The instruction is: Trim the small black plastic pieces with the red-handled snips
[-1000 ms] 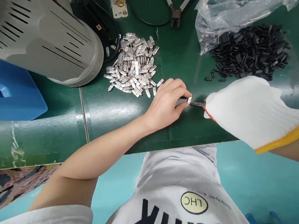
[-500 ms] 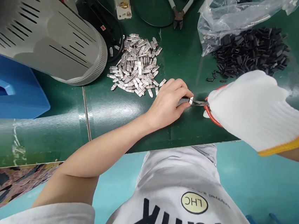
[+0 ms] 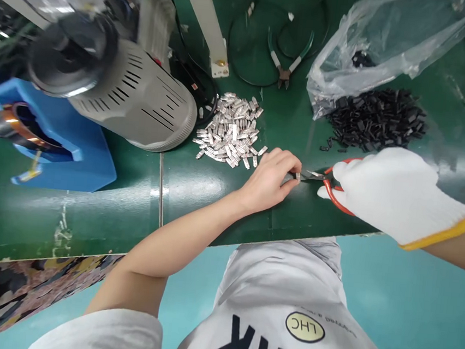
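Observation:
My bare left hand is closed in a pinch on a small silver metal connector, mostly hidden by thumb and fingers. My right hand, in a white knitted glove with a yellow cuff, is wrapped round the red-handled scissors. The scissor blades point left and reach the connector at my left fingertips; whether they touch it I cannot tell. Beyond my left hand lies a pile of small silver metal connectors. A heap of small black plastic pieces lies beyond my right hand.
A clear plastic bag lies behind the black heap. Wire cutters rest near the back beside a black cable. On the left are a grey machine and a blue tape dispenser. The green table's front edge runs before my body.
The view has shifted, showing more of the table's back and left. The scissor handles have spread further apart. My left hand still pinches the connector.

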Available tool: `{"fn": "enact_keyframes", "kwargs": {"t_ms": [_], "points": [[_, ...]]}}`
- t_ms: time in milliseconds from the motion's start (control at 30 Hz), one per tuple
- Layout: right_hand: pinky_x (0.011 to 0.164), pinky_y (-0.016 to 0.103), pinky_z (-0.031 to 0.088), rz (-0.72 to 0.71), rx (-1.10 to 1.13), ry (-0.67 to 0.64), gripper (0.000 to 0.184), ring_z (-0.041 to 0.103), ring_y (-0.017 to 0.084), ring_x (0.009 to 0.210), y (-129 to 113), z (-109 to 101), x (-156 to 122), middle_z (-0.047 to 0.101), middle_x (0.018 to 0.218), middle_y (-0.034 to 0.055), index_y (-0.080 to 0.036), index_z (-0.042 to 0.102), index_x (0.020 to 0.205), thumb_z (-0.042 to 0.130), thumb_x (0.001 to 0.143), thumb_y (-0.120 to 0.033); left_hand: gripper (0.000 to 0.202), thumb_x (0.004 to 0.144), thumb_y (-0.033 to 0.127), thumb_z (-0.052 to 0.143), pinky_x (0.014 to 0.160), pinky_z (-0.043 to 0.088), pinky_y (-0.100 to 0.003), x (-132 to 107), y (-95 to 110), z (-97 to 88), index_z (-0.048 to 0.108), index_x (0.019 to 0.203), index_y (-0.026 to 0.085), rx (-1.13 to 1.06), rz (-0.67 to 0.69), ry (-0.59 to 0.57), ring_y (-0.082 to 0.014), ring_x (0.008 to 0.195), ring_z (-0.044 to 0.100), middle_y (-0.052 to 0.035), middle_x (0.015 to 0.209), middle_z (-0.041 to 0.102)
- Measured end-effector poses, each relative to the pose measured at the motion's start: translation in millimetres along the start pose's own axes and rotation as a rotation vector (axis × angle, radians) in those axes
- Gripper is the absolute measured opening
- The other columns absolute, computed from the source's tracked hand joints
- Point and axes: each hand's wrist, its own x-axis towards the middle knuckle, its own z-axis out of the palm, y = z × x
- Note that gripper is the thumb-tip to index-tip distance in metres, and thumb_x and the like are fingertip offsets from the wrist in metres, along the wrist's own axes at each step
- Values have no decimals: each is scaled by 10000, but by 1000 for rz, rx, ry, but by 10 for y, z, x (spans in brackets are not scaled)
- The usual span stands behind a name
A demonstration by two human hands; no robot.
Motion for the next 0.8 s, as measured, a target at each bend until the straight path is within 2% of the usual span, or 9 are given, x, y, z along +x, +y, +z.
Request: {"fn": "enact_keyframes", "kwargs": {"t_ms": [67,133,200,300,400,467,533,667,800], "points": [[618,362,268,-45,-225,-54,526,528,230,578,47,-42,-34,500,554,69,-185,635,729,498,954,-640,91,939,119,602,880,515,-361,8,29,-26,574,942,205,-72,39,10,-188,958,595,-36,960,668],[623,344,195,20,-259,-7,545,507,214,559,84,-7,-81,539,565,60,-198,675,822,486,934,-697,87,949,127,587,822,529,-326,29,8,-87,583,913,206,-107,32,68,-164,904,604,-25,913,663],[620,338,175,102,-191,-3,562,524,216,570,104,71,-120,611,612,67,-212,702,880,482,922,-727,51,944,160,611,784,537,-312,54,-81,-195,609,938,210,-95,-29,194,-150,874,621,-17,911,667],[607,331,216,272,5,4,551,555,215,594,119,177,-162,658,646,70,-231,716,869,498,916,-735,78,926,204,633,765,566,-332,86,-292,-417,620,1000,223,-52,-151,390,-130,808,635,0,939,688],[611,334,278,335,235,87,514,590,199,613,150,250,-215,694,684,57,-246,694,801,552,894,-731,90,953,332,622,786,588,-420,126,-413,-608,654,971,251,161,-147,441,-175,869,645,-10,944,690],[638,333,330,336,328,182,453,620,202,644,180,302,-258,708,699,52,-248,691,814,578,900,-678,139,970,382,610,854,582,-507,184,-347,-662,679,1013,270,212,-108,468,-237,1004,638,-50,1033,675],[667,330,368,341,368,248,416,638,209,668,211,357,-293,714,707,46,-253,684,821,593,899,-651,156,1007,355,553,906,579,-520,307,-166,-652,666,1061,263,258,-14,426,-251,1062,639,-74,1076,670],[705,322,414,360,442,283,412,669,216,713,272,431,-318,743,771,56,-251,664,841,592,905,-652,208,1048,251,451,1011,554,-425,887,266,-528,652,1101,249,288,154,266,-199,1106,641,-55,1114,720],[736,315,435,397,519,309,433,685,215,754,317,423,-313,759,826,59,-242,652,887,572,920,-666,336,1000,95,379,1073,502,-373,1804,354,-340,680,1143,144,356,173,58,-206,1178,647,-126,1199,732]]}}
